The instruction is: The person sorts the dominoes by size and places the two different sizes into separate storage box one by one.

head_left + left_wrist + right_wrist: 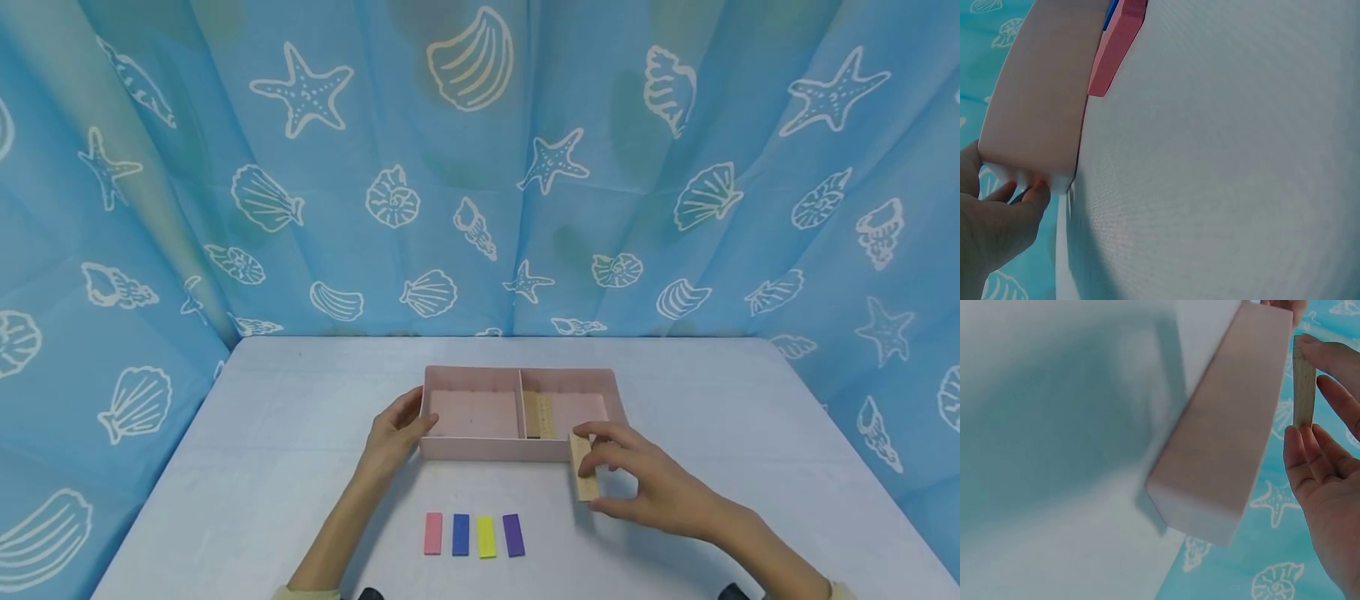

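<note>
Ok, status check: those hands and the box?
Left hand gripping pink box at its left end. Right hand pinching wooden block near box's front edge. Four coloured blocks on near side, nothing visibly blocking.

Blue curtains, gently folded, hung behind the bench and along both its sides, printed with white outlines of starfish and seashells. A white, faintly creased cloth covered the bench, and soft, bluish shadows fell across it.
</note>
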Available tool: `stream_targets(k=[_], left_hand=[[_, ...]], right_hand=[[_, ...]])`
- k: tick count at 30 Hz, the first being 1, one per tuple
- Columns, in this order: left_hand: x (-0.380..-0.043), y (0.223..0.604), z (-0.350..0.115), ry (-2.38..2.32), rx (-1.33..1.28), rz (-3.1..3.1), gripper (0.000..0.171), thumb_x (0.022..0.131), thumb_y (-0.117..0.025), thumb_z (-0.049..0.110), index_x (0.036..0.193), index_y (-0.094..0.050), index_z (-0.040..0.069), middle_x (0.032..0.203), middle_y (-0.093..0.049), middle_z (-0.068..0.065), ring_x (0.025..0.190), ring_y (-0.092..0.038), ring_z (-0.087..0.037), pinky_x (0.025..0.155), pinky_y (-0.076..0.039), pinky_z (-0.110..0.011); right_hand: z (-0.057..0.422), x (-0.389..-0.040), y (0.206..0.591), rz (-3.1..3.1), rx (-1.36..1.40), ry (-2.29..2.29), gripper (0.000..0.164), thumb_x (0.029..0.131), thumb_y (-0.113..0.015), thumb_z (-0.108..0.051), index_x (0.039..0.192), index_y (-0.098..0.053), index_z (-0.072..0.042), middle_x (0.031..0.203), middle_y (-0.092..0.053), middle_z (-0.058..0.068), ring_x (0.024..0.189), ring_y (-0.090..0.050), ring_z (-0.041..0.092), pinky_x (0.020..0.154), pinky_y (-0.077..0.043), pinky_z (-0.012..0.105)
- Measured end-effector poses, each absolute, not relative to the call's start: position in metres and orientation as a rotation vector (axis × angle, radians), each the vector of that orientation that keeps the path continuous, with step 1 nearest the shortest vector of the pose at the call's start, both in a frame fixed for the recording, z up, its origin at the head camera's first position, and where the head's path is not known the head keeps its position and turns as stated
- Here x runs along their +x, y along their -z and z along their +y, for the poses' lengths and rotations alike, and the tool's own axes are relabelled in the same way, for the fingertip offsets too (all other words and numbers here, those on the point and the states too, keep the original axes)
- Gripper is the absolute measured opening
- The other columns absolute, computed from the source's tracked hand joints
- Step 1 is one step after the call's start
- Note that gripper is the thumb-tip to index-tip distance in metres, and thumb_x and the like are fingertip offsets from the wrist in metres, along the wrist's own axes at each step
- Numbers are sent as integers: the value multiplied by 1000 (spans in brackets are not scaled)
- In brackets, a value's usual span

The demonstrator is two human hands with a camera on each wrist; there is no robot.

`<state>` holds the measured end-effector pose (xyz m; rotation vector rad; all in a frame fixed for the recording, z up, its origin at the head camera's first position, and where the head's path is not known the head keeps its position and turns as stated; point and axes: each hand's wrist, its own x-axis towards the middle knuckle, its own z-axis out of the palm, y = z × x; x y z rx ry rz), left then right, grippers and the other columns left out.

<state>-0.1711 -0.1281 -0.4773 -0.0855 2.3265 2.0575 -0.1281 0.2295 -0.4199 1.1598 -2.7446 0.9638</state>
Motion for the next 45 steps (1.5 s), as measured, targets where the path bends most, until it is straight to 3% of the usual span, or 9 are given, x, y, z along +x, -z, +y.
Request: stream_targets(k=[8,15,21,25,38,45], left_hand=[[-171,476,-128,-2060,-87,2320,60,96,-67,20,149,-43,6,153,-40,-14,142,-36,-32,110,-37,-44],[-171,476,-127,-2066,-90,2316,61,95,-67,20,149,-42,6,154,-40,-14,142,-35,-33,110,-37,-44],[-171,476,-129,-2065,-108,2314,60,95,-67,20,149,-42,6,154,-40,-14,142,-35,-33,111,-36,-44],[-172,477,-129,-2053,-108,2328,60,95,-67,20,149,-43,6,153,-40,-14,142,-36,-33,110,-37,-44],[-172,478,-128,-2047,-110,2330,60,95,-67,20,149,-43,6,153,-41,-14,141,-36,-33,109,-38,-44],[-171,476,-127,-2039,-103,2340,60,95,-68,20,148,-43,6,153,-41,-14,141,-36,-34,109,-39,-45]], right_hand=[[229,-144,407,-2697,1139,-907,43,72,-89,-13,101,-64,-34,140,-51,0,124,-51,22,92,-55,38],[229,-160,403,-2675,1143,-953,39,74,-88,-12,102,-65,-29,138,-53,5,121,-53,26,82,-57,34],[222,-175,401,-2724,1119,-977,35,77,-87,-15,100,-65,-29,142,-50,7,125,-50,27,88,-54,43],[218,-186,401,-2744,1118,-973,32,78,-86,-14,99,-65,-27,144,-50,9,128,-48,29,87,-54,43],[205,-210,412,-2879,1022,-973,28,79,-84,-15,97,-66,-26,143,-49,10,119,-49,33,85,-51,53],[205,-215,418,-2900,1018,-950,28,78,-86,-16,96,-67,-26,143,-50,12,119,-49,32,87,-48,49]])
